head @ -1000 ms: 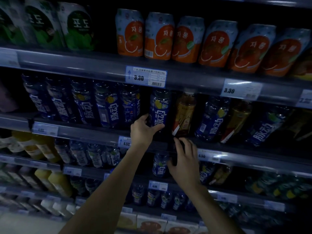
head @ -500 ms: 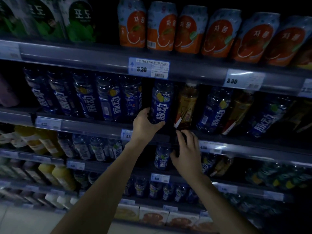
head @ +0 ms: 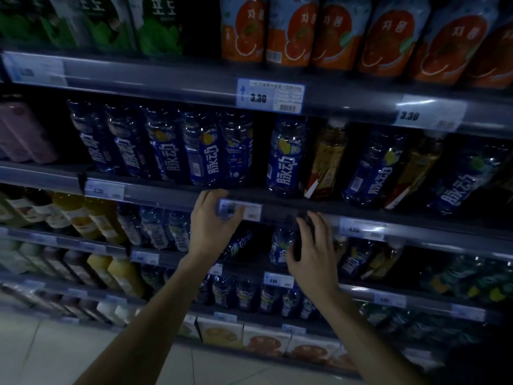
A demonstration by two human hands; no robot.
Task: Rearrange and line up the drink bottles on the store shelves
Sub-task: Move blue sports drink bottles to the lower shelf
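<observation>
On the second shelf a blue-labelled drink bottle (head: 286,159) stands upright, a gap apart from the row of matching blue bottles (head: 166,145) to its left. An amber tea bottle (head: 327,162) leans just right of it, then another blue bottle (head: 372,168). My left hand (head: 213,226) hovers below the blue bottle, in front of the shelf rail's price tag (head: 240,209), fingers apart and holding nothing. My right hand (head: 313,254) is one shelf lower, wrapped over a dark bottle (head: 301,237) next to a blue bottle (head: 280,245).
Orange-labelled cans (head: 291,31) and green cans (head: 158,26) fill the top shelf. Yellow juice bottles (head: 88,218) sit lower left, small blue bottles (head: 244,295) and cartons (head: 222,332) below. Grey shelf rails (head: 166,81) jut out. Tiled floor (head: 69,357) shows at bottom left.
My left hand has let go of the blue bottle and dropped to the shelf rail. My right hand with the dark bottle has sunk slightly. The view has shifted downward.
</observation>
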